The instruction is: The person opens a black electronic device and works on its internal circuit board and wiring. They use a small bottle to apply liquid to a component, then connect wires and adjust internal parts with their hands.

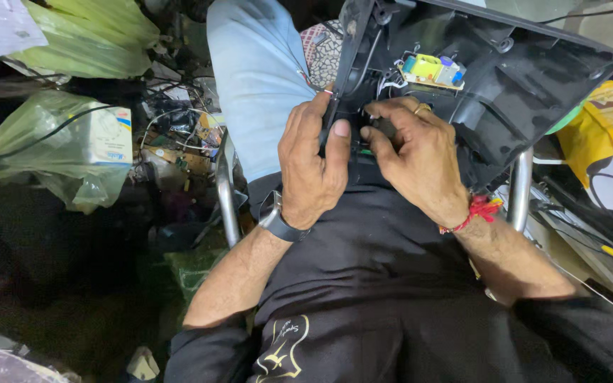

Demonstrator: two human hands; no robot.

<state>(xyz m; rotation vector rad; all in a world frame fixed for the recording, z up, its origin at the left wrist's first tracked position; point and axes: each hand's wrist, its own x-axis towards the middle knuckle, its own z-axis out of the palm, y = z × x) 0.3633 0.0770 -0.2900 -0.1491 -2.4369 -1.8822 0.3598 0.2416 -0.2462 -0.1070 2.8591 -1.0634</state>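
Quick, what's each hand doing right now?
Left hand: closed, gripping the edge of the black plastic housing.
Right hand: fingers curled inside the housing; what they hold is hidden.

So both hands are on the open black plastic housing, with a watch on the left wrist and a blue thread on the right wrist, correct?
Not quite: the thread on the right wrist is red, as the head view shows. The rest holds: left hand and right hand on the black housing, watch on the left wrist.

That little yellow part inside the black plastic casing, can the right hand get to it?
Probably yes: the right hand is already inside the open black plastic casing, just below the small yellow part, nothing between.
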